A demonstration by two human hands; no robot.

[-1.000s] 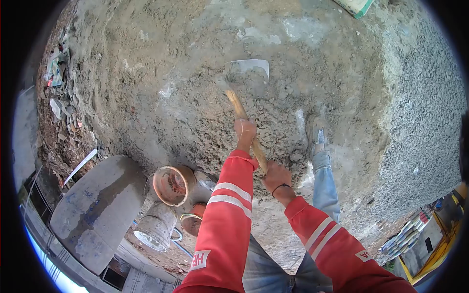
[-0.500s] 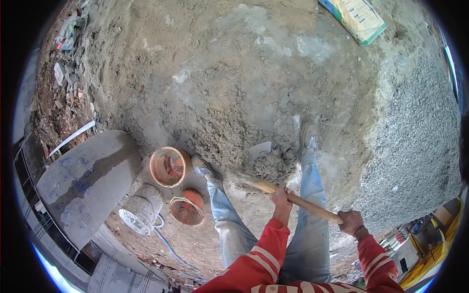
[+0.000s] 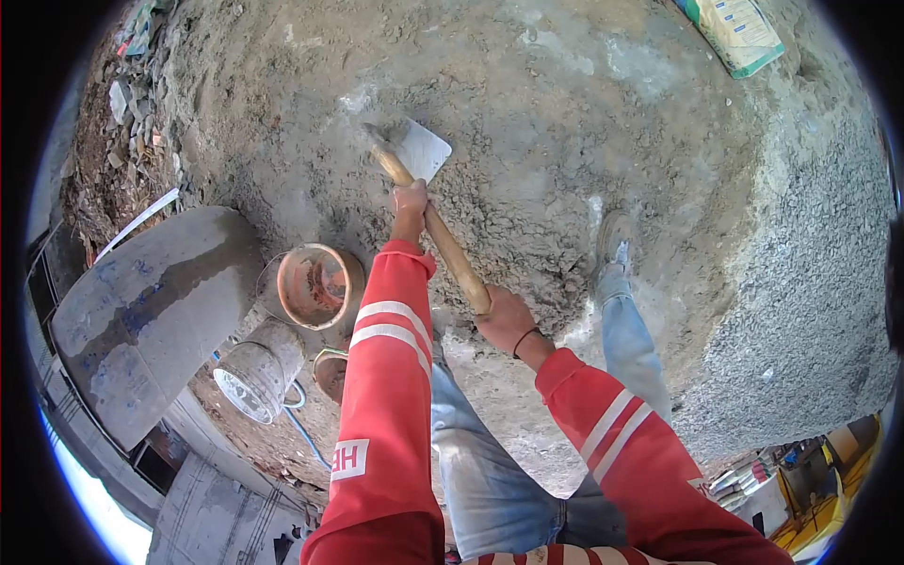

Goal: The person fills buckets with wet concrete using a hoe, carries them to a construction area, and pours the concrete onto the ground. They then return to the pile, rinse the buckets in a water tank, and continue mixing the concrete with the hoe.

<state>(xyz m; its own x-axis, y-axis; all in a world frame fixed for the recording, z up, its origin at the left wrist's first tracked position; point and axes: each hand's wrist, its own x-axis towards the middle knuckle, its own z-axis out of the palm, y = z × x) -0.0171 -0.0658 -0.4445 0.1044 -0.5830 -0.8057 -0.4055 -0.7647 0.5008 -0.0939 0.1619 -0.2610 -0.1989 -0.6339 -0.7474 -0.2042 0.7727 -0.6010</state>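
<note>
My left hand [image 3: 410, 198] is wrapped round the wooden handle of a hoe [image 3: 454, 252], close behind its head. Farther back, my right hand [image 3: 506, 317] grips the handle's end. The hoe's flat, pale metal blade [image 3: 426, 151] stands out to the right of the handle, over the far side of the wet mortar [image 3: 508, 240]. That grey-brown mix lies rough and lumpy on the ground between the hoe and my right foot [image 3: 617, 235].
An orange-rimmed bucket [image 3: 315, 285], a grey bucket [image 3: 254, 377] and a partly hidden smaller bucket [image 3: 330, 372] stand at left beside a large grey curved slab [image 3: 155, 311]. Gravel [image 3: 810, 282] is heaped at right. A cement bag [image 3: 734, 38] lies at the far right.
Both hands have carried the hoe forward and left, swinging its head away from my feet. The blade has left the clump of mortar near my feet. My view has shifted slightly.
</note>
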